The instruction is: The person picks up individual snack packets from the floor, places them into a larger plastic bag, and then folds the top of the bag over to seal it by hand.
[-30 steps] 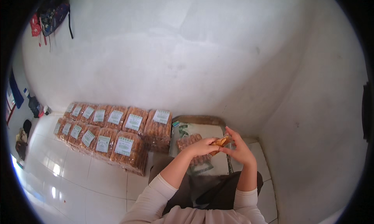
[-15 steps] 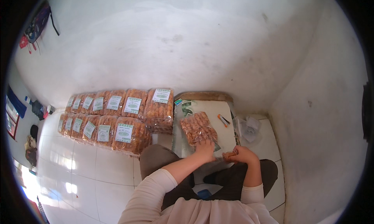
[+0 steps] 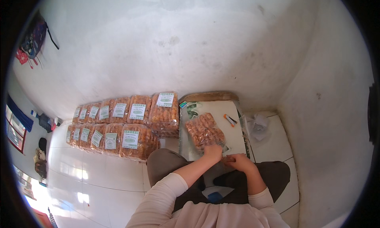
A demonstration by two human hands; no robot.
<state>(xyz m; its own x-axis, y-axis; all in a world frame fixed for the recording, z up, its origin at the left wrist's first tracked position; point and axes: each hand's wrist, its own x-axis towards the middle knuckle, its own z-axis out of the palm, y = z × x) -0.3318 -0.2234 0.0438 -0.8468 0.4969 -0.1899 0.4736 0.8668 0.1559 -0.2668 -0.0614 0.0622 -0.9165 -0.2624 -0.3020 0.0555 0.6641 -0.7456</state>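
A clear plastic bag of orange-brown fried snacks (image 3: 204,129) lies on a low white-topped board in front of me. My left hand (image 3: 213,152) is closed on the near end of this bag. Just to its right, my right hand (image 3: 240,163) has its fingers curled round a brown snack piece (image 3: 227,159), mostly hidden by the fingers. The two hands are close together at the board's near edge, above my crossed legs.
Two rows of filled, labelled snack bags (image 3: 134,141) stand on the tiled floor at left. An orange-and-black cutter or pen (image 3: 230,120) lies on the worn board (image 3: 223,109). Crumpled clear plastic (image 3: 259,125) sits to its right. White walls rise behind and at right.
My left hand has closed at the bag's near end, and my right hand has come in closer to it. The whole view has shifted slightly.
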